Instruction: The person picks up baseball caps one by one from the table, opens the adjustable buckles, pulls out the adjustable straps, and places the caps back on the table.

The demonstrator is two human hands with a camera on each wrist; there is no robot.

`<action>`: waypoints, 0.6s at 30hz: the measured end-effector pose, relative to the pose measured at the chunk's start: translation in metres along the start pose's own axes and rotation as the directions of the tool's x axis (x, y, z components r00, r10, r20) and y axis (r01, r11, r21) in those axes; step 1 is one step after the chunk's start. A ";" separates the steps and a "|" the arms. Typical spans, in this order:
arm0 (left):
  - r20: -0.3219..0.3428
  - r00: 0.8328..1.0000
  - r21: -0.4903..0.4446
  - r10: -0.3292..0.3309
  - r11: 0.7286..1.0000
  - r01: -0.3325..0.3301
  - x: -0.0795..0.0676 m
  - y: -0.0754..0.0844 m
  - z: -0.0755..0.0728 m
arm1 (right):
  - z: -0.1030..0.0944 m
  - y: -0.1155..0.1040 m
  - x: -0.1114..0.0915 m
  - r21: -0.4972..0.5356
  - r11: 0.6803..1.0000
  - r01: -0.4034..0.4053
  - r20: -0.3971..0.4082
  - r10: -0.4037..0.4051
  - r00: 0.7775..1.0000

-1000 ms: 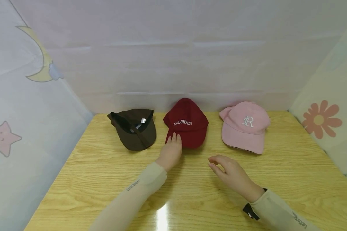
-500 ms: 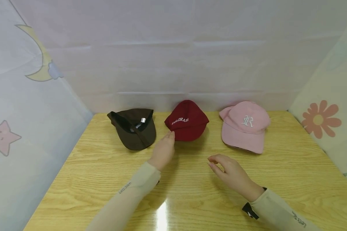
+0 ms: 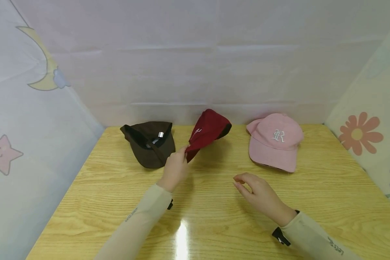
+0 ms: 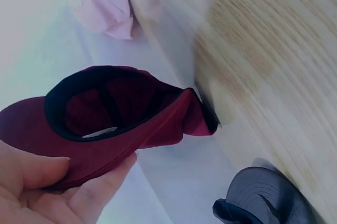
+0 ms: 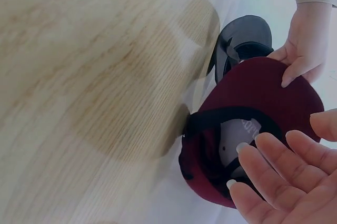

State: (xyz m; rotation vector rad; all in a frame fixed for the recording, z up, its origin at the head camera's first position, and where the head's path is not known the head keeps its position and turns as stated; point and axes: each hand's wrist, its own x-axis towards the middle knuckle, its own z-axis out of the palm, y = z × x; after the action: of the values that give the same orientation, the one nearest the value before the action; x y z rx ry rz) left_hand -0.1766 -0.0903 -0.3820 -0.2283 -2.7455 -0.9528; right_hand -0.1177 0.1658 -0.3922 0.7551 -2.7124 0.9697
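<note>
A dark red baseball cap (image 3: 209, 126) with white lettering is tilted on its side above the table. My left hand (image 3: 175, 166) pinches its brim between thumb and fingers, as the left wrist view shows with the cap's dark-banded inside (image 4: 110, 103) facing up. In the right wrist view the cap's underside (image 5: 263, 84) faces the camera. Apart from any cap, my right hand (image 3: 263, 196) hovers over the table with its fingers loosely bent, holding nothing.
To the left lies a dark brown cap (image 3: 152, 146), its inside showing. A pink cap (image 3: 274, 141) with a white letter sits at the right. Both lie on the wooden table (image 3: 214, 224), near the pale backdrop (image 3: 195, 65) behind.
My left hand has taken hold of the red cap's brim, raised it and drawn it leftward. The cap has turned from facing front to sideways. My right hand has stayed put.
</note>
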 end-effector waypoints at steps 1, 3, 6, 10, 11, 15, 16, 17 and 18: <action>-0.001 1.000 -0.022 -0.013 1.000 0.013 -0.001 0.000 -0.001 | 0.000 0.000 0.000 0.000 1.000 -0.001 0.001 0.001 1.000; -0.008 0.999 -0.057 -0.031 0.998 0.030 -0.002 -0.001 -0.004 | 0.000 0.000 0.000 -0.004 1.000 -0.004 0.003 0.004 1.000; -0.032 0.999 -0.086 -0.024 0.996 0.022 -0.005 -0.002 -0.006 | 0.000 0.000 0.000 -0.011 1.000 -0.006 0.005 0.006 1.000; -0.082 0.997 -0.114 0.008 0.993 -0.018 -0.009 -0.005 -0.009 | 0.000 0.000 0.000 -0.016 1.000 -0.005 0.004 0.005 1.000; -0.092 0.996 -0.126 0.012 0.992 -0.024 -0.009 -0.005 -0.010 | 0.000 0.000 0.000 -0.017 1.000 -0.004 0.005 0.004 1.000; -0.118 0.993 -0.167 0.024 0.985 -0.043 -0.013 -0.006 -0.013 | 0.000 -0.001 0.001 -0.016 1.000 -0.008 0.008 0.008 1.000; -0.121 0.992 -0.177 0.024 0.983 -0.046 -0.013 -0.005 -0.013 | 0.000 -0.001 0.001 -0.015 1.000 -0.011 0.009 0.011 1.000; -0.124 0.992 -0.187 0.024 0.981 -0.047 -0.014 -0.005 -0.014 | 0.000 -0.001 0.001 -0.014 1.000 -0.014 0.011 0.014 1.000; -0.127 0.992 -0.195 0.025 0.980 -0.050 -0.015 -0.005 -0.015 | 0.000 -0.001 0.001 -0.012 1.000 -0.017 0.013 0.017 1.000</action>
State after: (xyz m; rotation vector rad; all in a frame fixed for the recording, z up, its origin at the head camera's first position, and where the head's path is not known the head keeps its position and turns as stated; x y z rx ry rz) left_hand -0.1607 -0.1049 -0.3772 -0.2446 -2.5262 -1.1885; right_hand -0.1178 0.1651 -0.3913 0.7393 -2.7377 0.9543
